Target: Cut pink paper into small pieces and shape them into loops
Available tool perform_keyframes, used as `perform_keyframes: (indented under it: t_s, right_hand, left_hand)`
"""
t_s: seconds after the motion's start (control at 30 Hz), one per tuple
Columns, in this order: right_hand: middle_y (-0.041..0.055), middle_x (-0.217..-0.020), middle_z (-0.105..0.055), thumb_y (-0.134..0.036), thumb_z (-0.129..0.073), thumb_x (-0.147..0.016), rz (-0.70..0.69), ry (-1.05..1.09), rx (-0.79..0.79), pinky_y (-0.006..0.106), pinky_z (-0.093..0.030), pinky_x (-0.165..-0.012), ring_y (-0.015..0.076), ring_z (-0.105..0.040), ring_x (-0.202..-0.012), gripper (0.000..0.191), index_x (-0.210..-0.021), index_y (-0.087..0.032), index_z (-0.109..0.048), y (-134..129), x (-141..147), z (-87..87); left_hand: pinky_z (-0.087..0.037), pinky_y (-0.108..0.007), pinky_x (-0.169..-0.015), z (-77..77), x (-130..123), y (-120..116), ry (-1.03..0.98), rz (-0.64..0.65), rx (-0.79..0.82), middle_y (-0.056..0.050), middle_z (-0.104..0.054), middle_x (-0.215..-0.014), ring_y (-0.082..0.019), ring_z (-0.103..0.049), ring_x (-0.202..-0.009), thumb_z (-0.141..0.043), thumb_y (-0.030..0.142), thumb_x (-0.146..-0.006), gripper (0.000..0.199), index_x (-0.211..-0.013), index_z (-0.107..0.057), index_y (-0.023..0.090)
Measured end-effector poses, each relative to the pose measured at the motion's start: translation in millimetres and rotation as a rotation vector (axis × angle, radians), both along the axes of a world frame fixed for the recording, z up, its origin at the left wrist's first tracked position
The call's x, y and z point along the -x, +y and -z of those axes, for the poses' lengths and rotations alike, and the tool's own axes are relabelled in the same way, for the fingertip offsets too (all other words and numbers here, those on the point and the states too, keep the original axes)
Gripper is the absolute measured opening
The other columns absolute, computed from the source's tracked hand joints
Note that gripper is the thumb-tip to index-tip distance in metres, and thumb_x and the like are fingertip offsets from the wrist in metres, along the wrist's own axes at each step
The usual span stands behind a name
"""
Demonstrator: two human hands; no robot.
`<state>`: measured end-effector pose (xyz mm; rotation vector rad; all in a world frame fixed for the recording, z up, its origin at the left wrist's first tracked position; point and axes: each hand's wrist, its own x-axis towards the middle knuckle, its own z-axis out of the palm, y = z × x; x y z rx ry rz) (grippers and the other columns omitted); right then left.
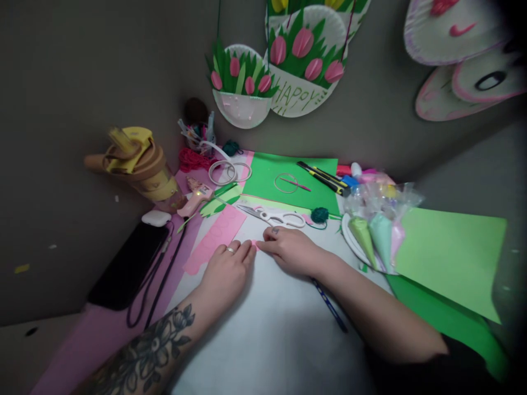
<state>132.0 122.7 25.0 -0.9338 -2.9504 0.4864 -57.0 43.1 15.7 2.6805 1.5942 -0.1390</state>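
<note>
A small pink paper piece (255,245) lies on the white work surface, mostly covered by my fingertips. My left hand (230,266), with a ring on it, presses its closed fingers against the left side of that piece. From the right, my right hand (292,249) touches the piece with its index finger, the other fingers curled. A pink paper strip (216,238) with drawn outlines lies left of my hands. White-handled scissors (284,218) rest just beyond my fingers. A dark blue patterned pencil (329,307) lies by my right forearm.
A glue gun (197,200), a phone (129,260) and a tumbler (142,170) are on the left. Green paper (267,175) bears cutters (323,178) at the back. Right are piping bags (381,238) and light green paper (453,258). Paper-plate tulip crafts (242,109) hang behind.
</note>
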Motion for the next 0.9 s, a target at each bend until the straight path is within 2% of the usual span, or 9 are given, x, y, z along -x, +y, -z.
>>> perform_keyframes:
  t_s: [0.1, 0.37, 0.73, 0.9]
  right_hand:
    - [0.0057, -0.099, -0.063, -0.023, -0.043, -0.093, -0.004, -0.029, -0.051, 0.029, -0.033, -0.063, 0.0183, -0.055, -0.079, 0.029, -0.111, -0.028, -0.065, 0, 0, -0.4]
    - [0.0062, -0.098, -0.064, -0.022, -0.043, -0.093, -0.017, -0.018, -0.061, 0.029, -0.033, -0.063, 0.0186, -0.055, -0.078, 0.028, -0.108, -0.027, -0.066, -1, 0, -2.3]
    - [0.0062, -0.1, -0.064, -0.02, -0.043, -0.092, -0.002, -0.03, -0.038, 0.029, -0.032, -0.064, 0.018, -0.055, -0.079, 0.028, -0.106, -0.026, -0.067, -1, 1, -3.6]
    - [0.0061, -0.098, -0.064, -0.019, -0.044, -0.091, -0.007, -0.018, -0.045, 0.028, -0.033, -0.063, 0.0173, -0.055, -0.078, 0.028, -0.105, -0.025, -0.068, -1, 2, -3.1]
  left_hand:
    - [-0.043, -0.038, -0.075, -1.2, 0, 0, 0.002, -0.008, 0.007, -0.013, -0.055, -0.13, -0.025, -0.052, -0.104, -0.045, 0.013, -0.09, 0.043, -0.132, -0.049, 0.012]
    - [-0.044, -0.04, -0.077, -3.2, 0, 0, -0.02, -0.01, 0.034, -0.012, -0.055, -0.131, -0.026, -0.052, -0.105, -0.042, 0.012, -0.09, 0.043, -0.133, -0.048, 0.012]
    - [-0.044, -0.037, -0.084, -1.3, 15, 12, -0.267, -0.009, 0.096, -0.008, -0.058, -0.125, -0.023, -0.051, -0.105, -0.046, 0.01, -0.087, 0.045, -0.129, -0.053, 0.024]
    - [-0.044, -0.04, -0.083, -3.8, 13, 12, -0.234, -0.004, 0.081, -0.008, -0.059, -0.123, -0.025, -0.051, -0.105, -0.044, 0.011, -0.088, 0.042, -0.128, -0.054, 0.022]
